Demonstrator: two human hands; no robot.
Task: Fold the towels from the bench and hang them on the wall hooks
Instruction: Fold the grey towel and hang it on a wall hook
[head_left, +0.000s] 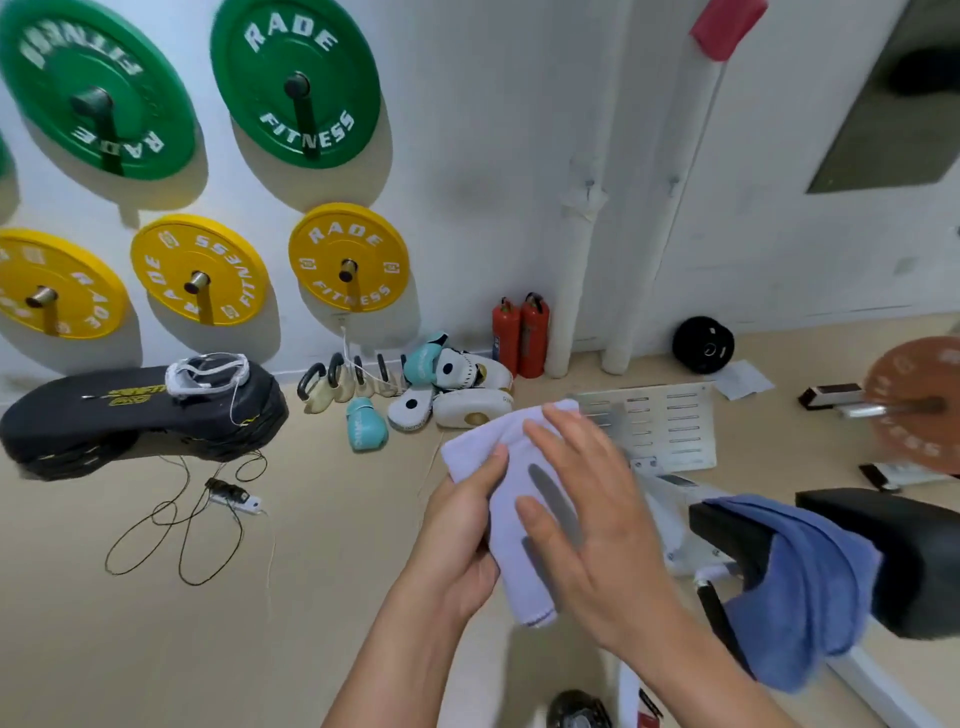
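A folded white towel (511, 470) is held in the air in front of me. My left hand (462, 530) grips it from underneath, thumb on top along its left edge. My right hand (592, 514) lies flat on the towel's upper face with the fingers spread. A blue towel (800, 577) hangs crumpled over the black padded bench (893, 540) at the right. A red towel (727, 26) hangs high on the wall at the top right; whatever it hangs from is hidden.
Green and yellow weight plates (296, 83) hang on wall pegs at left. Boxing gloves and pads (447, 389), kettlebells, two fire extinguishers (519, 335), a black pad (140, 415) and loose cables (182, 525) lie on the floor. A loaded barbell plate (914, 405) stands at right.
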